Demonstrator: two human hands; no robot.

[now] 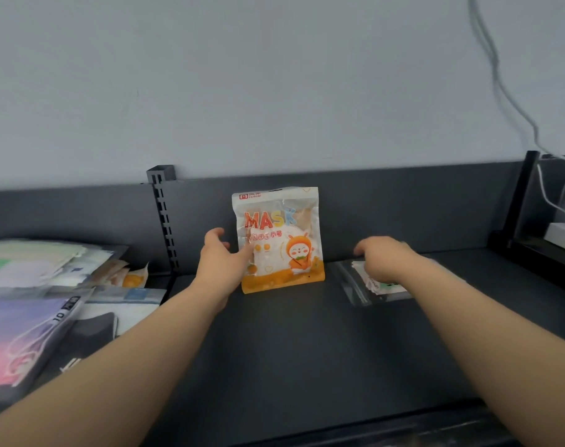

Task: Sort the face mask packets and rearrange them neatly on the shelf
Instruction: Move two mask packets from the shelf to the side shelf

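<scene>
Our left hand (221,256), fingers spread, props the orange packet (279,240) upright; right of it, right hand (382,258) presses a clear packet (360,290), fingers curled.

On the orange-and-white packet (279,240) standing against the shelf's back panel you can read "MASK" in large coloured letters, with a small "FENGMI" brand mark in its top left corner. The dark packet (33,337) at your left shows "10" on its edge.

One head-worn wide view, close in, faces forward and slightly down at a dark shelf (307,343) filling the lower frame, with grey wall (274,75) across the upper half.
</scene>
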